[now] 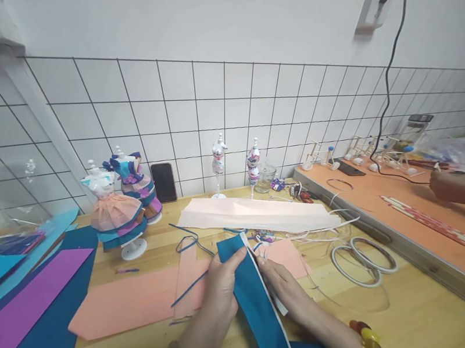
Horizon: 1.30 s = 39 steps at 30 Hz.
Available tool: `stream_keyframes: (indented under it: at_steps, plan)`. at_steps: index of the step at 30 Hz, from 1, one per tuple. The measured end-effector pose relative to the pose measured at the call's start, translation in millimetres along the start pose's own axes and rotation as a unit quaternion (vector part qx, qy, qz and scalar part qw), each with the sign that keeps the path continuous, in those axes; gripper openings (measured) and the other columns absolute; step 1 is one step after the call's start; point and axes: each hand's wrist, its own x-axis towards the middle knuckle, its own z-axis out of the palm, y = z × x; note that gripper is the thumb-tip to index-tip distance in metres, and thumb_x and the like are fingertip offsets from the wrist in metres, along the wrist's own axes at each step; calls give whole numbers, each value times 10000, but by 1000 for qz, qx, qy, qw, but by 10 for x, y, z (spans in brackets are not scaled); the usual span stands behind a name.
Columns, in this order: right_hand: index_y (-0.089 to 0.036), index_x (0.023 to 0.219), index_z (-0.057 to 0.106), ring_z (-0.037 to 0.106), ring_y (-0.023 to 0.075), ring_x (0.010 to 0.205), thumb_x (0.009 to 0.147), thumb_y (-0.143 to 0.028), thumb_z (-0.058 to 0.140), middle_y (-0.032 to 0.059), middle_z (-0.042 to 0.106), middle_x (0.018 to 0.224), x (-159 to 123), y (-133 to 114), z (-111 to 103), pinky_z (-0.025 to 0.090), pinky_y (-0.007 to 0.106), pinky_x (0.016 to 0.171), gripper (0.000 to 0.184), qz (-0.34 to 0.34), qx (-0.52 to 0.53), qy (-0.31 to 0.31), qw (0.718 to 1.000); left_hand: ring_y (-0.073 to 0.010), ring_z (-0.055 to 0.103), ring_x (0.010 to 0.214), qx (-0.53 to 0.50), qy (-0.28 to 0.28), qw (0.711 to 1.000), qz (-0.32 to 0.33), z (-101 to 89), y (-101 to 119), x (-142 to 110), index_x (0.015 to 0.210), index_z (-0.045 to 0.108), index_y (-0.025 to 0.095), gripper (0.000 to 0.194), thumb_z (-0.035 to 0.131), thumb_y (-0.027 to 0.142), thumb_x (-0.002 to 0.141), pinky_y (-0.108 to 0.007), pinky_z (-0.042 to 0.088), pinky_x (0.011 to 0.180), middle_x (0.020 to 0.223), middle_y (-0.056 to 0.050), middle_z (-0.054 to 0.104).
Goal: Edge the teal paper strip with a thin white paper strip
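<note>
A long teal fabric strip (256, 305) with a narrow white strip (276, 314) along its right edge runs down toward me. My left hand (223, 284) is closed on the fabric near its top end, thumb on top. My right hand (286, 289) pinches at the white strip beside that end. A short white piece pokes out below its fingers; what joins it is hidden. Under my hands lie peach fabric pieces (129, 302) and thin blue cords (189, 289).
Two dressed mini mannequins (115, 210) and a phone (164, 182) stand at back left. Two smaller mannequins (219, 155) and a glass (265, 177) are behind the pale fabric (256, 214). White rings (373, 257) lie right. A co-worker's hand (450, 186) is over the orange table (423, 208).
</note>
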Motion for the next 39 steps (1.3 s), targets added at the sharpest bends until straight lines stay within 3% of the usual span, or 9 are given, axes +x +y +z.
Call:
stream_keyframes:
  at_steps: [5,9,21,29,39]
  plan:
    - [-162,945,610,560,193,882,894,-511,330,66,638,936,1,-1,-2,405,331,880,451,-10,10,-4,1000,-242,664,729,3,-5,1000,22,56,-18,-62,865,657,116,329,766,242,580,-326,523,671,830,-107,704]
    - [-152,967,611,559,202,909,891,-516,337,72,644,925,7,31,-6,399,343,894,462,-5,6,4,1000,-264,661,795,-5,1,1000,22,70,-36,-76,888,656,118,347,764,237,581,-361,520,730,877,-118,702]
    - [-174,822,596,534,192,761,871,-539,355,52,618,786,33,94,-19,435,325,776,440,5,-12,22,1000,-269,660,828,-20,15,999,22,81,-36,-80,914,652,133,375,768,199,563,-374,510,786,918,-112,699]
    - [-181,768,557,518,178,715,864,-559,348,28,577,712,23,67,-9,437,280,676,442,13,-24,32,999,-274,657,845,-38,-1,999,31,71,-40,-87,1047,620,151,491,761,195,579,-393,509,797,955,-114,691]
    - [-176,715,530,507,172,685,843,-592,346,16,564,683,41,107,-17,421,272,652,473,27,-40,42,998,-259,658,841,-27,-4,999,39,71,-45,-79,1059,609,169,472,740,181,606,-374,514,784,949,-93,694]
